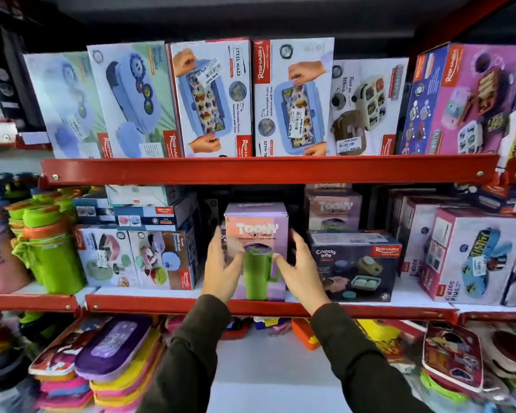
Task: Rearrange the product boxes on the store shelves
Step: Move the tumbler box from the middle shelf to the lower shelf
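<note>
A lilac and pink Toony tumbler box (258, 222), with a green mug pictured on its front, stands upright on the middle shelf (161, 304). My left hand (221, 269) clasps its left side, with the fingers along the edge and the thumb across the front. My right hand (301, 269) clasps its right side the same way. A second Toony box (332, 210) stands behind and to the right. It rests on a dark Crunchy Bite box (355, 263).
The top shelf (268, 169) holds a row of upright Rishabh lunch-box cartons (212, 96). On the middle shelf, stacked boxes (137, 257) and green bottles (51, 248) are at the left, and Kidzee boxes (477, 257) at the right. Flat pouches (111, 350) lie on the bottom shelf.
</note>
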The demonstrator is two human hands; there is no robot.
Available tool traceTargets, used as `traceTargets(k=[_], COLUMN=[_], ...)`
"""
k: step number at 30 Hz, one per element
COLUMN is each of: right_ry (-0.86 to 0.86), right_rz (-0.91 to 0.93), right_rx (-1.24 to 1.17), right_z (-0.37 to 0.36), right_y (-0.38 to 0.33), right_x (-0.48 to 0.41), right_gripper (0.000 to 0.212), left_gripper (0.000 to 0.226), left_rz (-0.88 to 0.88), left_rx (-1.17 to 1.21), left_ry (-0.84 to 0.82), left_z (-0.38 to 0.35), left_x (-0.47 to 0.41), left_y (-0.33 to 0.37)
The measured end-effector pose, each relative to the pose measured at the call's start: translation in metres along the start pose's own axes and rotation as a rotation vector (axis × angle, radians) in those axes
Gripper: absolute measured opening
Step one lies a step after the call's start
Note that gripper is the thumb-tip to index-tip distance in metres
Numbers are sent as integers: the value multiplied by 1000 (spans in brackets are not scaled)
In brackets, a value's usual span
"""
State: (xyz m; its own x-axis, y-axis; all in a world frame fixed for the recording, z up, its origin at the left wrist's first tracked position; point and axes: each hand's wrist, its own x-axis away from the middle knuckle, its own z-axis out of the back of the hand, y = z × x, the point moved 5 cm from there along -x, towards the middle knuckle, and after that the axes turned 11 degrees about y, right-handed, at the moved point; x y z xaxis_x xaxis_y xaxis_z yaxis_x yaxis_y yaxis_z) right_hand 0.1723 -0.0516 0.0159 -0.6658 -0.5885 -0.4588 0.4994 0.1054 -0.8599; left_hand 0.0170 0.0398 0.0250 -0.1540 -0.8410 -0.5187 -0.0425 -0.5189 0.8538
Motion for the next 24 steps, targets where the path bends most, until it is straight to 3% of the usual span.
traceTargets(k=[3,6,11,24], right_ry=[-1,9,51,159], right_rz=[4,-34,-5,132], right_rx=[46,57,12,-162], right_z=[-5,-7,-1,47], right_y=[9,17,11,-28], right_x=[1,5,8,74], right_gripper=[72,73,71,63], left_gripper=[64,68,70,64], left_rz=[32,56,76,-144], left_rx=[6,-77,-22,121], left_ry=[-132,-71,-46,48], left_z=[-6,-2,3,41], left_x=[0,-1,-2,51], left_y=[-14,-27,-27,22])
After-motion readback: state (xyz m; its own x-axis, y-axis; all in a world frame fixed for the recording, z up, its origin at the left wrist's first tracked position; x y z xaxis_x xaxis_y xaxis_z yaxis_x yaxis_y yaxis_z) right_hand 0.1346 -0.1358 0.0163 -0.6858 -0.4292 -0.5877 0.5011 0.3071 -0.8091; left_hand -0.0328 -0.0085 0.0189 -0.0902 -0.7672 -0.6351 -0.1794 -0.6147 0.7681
